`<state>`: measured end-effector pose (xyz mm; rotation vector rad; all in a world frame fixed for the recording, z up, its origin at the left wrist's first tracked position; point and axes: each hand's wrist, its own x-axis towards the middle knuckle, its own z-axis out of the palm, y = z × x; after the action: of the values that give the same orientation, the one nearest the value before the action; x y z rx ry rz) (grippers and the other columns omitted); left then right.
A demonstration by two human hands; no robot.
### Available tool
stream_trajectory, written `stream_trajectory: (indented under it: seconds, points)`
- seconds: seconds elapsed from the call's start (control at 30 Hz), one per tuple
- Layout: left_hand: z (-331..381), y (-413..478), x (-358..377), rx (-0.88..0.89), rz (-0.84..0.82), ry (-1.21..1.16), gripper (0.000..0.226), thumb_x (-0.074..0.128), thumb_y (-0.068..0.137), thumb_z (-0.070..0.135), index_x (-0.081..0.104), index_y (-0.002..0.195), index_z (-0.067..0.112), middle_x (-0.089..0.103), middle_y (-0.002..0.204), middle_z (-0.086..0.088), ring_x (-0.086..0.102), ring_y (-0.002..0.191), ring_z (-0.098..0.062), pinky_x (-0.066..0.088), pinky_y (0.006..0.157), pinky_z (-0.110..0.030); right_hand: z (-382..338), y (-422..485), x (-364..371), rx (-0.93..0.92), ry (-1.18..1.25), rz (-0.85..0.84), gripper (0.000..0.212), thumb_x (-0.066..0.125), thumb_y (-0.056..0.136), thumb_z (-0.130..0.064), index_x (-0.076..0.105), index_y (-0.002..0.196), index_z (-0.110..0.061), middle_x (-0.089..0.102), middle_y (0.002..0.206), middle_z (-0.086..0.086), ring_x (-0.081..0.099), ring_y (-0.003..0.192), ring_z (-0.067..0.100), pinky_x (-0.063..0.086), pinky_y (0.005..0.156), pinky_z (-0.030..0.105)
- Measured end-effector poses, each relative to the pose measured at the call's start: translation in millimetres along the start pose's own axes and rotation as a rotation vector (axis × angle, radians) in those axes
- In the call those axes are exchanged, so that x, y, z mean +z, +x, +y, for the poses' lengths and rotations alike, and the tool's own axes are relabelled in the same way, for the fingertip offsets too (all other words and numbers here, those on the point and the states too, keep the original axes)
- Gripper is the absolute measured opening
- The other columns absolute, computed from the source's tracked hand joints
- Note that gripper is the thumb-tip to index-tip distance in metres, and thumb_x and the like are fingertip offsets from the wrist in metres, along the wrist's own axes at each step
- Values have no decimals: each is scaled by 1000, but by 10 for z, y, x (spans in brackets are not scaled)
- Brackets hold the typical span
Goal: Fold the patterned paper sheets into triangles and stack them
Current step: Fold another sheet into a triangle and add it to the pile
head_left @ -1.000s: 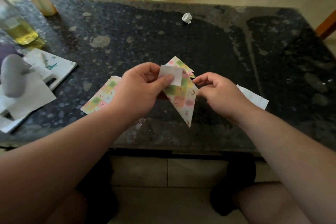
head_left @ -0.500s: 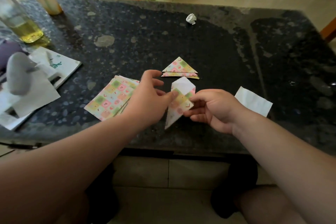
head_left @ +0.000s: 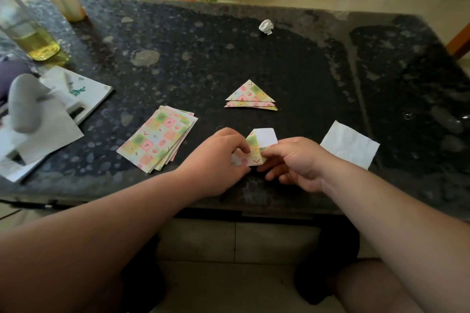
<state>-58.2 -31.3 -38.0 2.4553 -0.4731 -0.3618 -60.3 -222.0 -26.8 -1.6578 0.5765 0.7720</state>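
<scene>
The half-folded sheet [head_left: 254, 151] is a small paper printed with pastel squares of green, pink and yellow carrying tiny red marks. A flap is turned over at its far end, so the plain white back shows. It is held low over the near part of the dark speckled desk [head_left: 254, 58], between both hands. The left grip [head_left: 221, 157] pinches its left edge with curled fingers, and the right grip [head_left: 292, 160] pinches its right side at the white flap. Beyond it lies a stack of folded triangles [head_left: 250, 96] in the same print, edges slightly offset. To the left, a fanned pile of flat sheets [head_left: 159, 141] rests on the desk. A white napkin [head_left: 349, 143] lies to the right.
</scene>
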Motion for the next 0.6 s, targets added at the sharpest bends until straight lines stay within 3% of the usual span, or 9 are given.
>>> stream_trajectory:
  seconds: [0.17,0.3,0.4,0.6]
  points:
    - [-5,-17,16,-21,-59,10,24,80,83,41,61,97,40,56,120,18,55,105,-3,49,95,-26,14,62,-22,-71,-134,139,13,69,98,-19,72,94,-8,73,79,18,55,49,14,36,42,22]
    - [-6,-22,-7,-73,-61,-12,23,81,82,46,62,96,42,59,112,18,58,100,-4,51,86,-24,39,74,-23,-78,-165,140,11,71,97,-18,72,94,-8,65,60,10,47,41,11,34,40,22]
    - [-16,-20,-55,-130,-53,-46,25,82,80,48,62,93,44,62,101,18,59,93,-1,48,77,-20,40,117,-43,-68,-101,124,7,72,96,-15,72,95,-8,69,68,11,52,46,11,35,40,21]
    - [-42,-4,-143,-198,-52,-168,29,89,75,41,67,93,38,73,83,14,68,74,2,60,80,-30,30,103,-74,-25,107,27,13,70,91,5,67,100,-3,72,82,17,58,50,12,35,37,16]
